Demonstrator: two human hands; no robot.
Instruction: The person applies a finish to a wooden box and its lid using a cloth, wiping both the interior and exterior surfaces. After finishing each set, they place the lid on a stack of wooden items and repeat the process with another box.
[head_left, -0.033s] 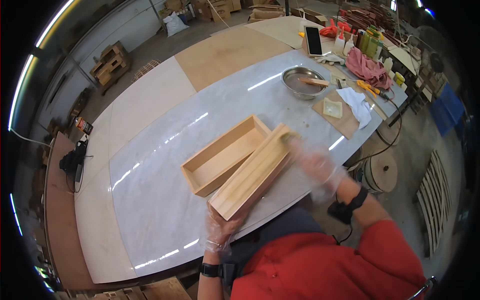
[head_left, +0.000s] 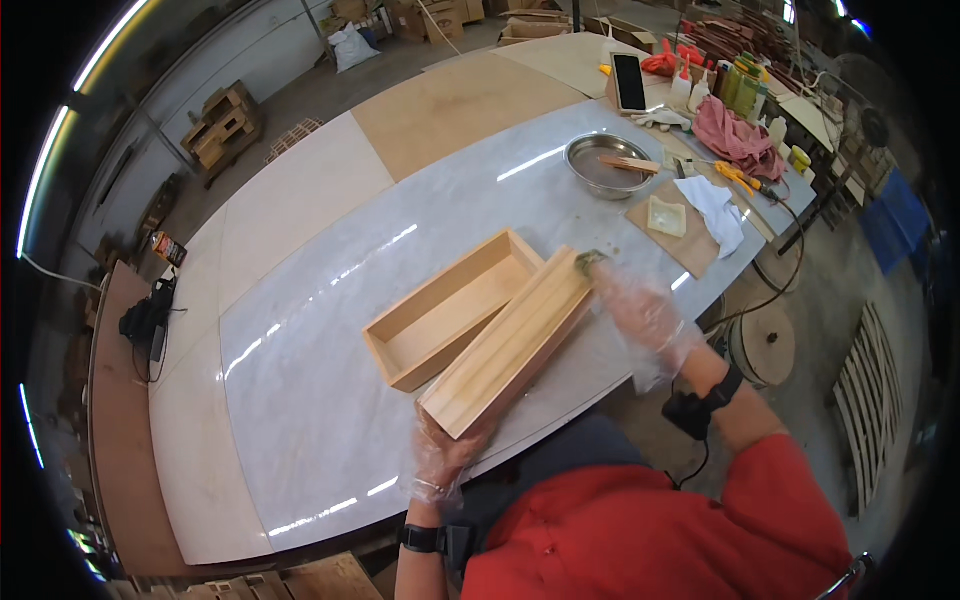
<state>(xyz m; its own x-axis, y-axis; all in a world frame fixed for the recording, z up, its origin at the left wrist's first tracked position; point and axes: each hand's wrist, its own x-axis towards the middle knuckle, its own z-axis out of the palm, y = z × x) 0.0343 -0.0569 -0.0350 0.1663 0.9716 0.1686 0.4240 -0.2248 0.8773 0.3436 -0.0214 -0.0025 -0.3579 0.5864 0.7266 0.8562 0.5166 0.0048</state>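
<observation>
A long pale wooden piece (head_left: 510,345) lies aslant with a flat, streaked face up; I cannot tell whether it is a lid or an upturned box. My left hand (head_left: 448,455), in a clear plastic glove, grips its near end from below. At the far end, my right hand (head_left: 645,312), gloved alike and slightly blurred, holds a small dark-green pad (head_left: 589,263) against or just off the corner. Beside the piece on the left, an open rectangular wooden box (head_left: 455,305) rests on the table, its hollow facing up. The wooden piece partly covers that box's right side.
Across the grey-topped table (head_left: 310,400), a metal bowl (head_left: 600,170) has wooden strips over its rim. Near it are a small translucent dish (head_left: 666,216) on a brown board, a white cloth (head_left: 715,212), a pink cloth (head_left: 735,135), several bottles and an upright phone (head_left: 628,82).
My right hand has shifted a little right with the green pad, toward the piece's far corner, and the pad shows more plainly. The left hand and open box have hardly moved.
</observation>
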